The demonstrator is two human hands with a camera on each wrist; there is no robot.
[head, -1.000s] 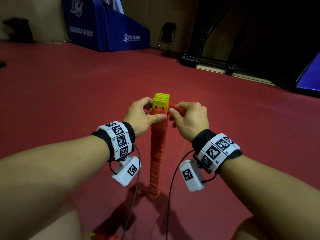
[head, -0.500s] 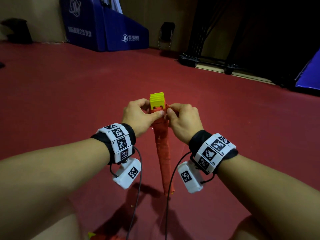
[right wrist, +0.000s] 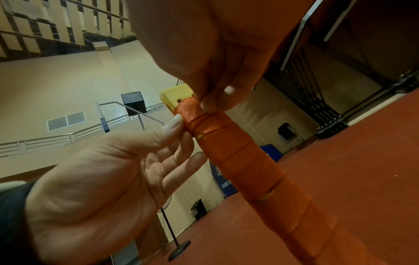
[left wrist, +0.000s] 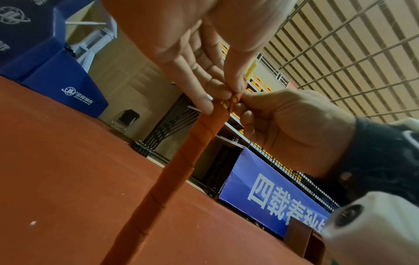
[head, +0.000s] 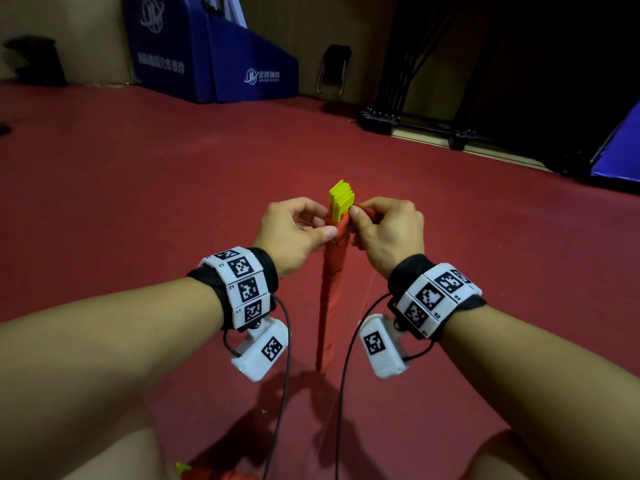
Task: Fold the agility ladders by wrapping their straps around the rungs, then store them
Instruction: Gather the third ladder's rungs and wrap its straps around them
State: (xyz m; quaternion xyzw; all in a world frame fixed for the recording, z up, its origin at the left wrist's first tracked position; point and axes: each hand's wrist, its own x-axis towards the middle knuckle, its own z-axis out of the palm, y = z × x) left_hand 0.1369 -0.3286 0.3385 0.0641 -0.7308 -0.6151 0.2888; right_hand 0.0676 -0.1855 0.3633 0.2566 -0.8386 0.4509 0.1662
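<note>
The agility ladder [head: 330, 289] is a stack of yellow rungs [head: 341, 197] wound in orange strap. It stands upright with its lower end on the red floor. My left hand [head: 298, 230] grips its top, the thumb pressed on the wrapping [right wrist: 238, 152]. My right hand [head: 384, 226] pinches the strap end [right wrist: 192, 105] against the bundle just under the yellow tips [right wrist: 174, 96]. The left wrist view shows both hands' fingertips [left wrist: 226, 93] meeting at the top of the wrapped bundle [left wrist: 192, 152].
Blue padded blocks [head: 207, 57] stand at the back left. A folding chair [head: 334, 71] and a black rack [head: 415, 123] line the far wall. A blue mat [head: 620, 150] sits at the right. Another orange and yellow piece [head: 214, 474] lies by my knees.
The right hand drew the loose strap end in against the top of the bundle. The bundle swung at its lower end and turned, so the rungs now show edge-on.
</note>
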